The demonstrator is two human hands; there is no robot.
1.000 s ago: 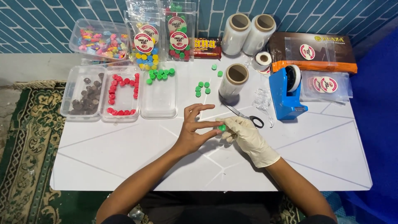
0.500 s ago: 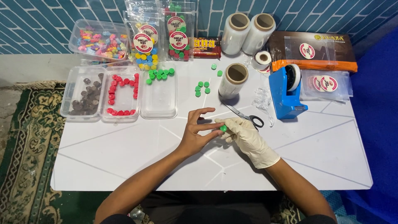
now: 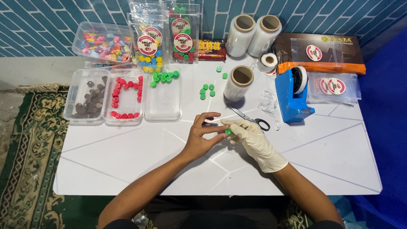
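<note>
My bare left hand (image 3: 201, 135) and my right hand (image 3: 250, 138), in a cream glove, meet over the middle of the white table (image 3: 127, 165). Between their fingertips sits a small green round candy (image 3: 228, 132), pinched from both sides. Just behind the hands lie black-handled scissors (image 3: 252, 119). More green candies (image 3: 207, 90) are scattered further back, next to an upright roll of clear film (image 3: 238, 82).
At the back left stand clear trays of brown pieces (image 3: 88, 101), red candies (image 3: 124, 98) and green candies (image 3: 164, 77), a tub of mixed sweets (image 3: 105, 42) and filled bags (image 3: 183, 36). A blue tape dispenser (image 3: 292, 93), two film rolls (image 3: 253, 29) and brown boxes (image 3: 320, 53) are at right.
Both hands stay together at the table's middle with the green candy between them; only the fingers shift slightly.
</note>
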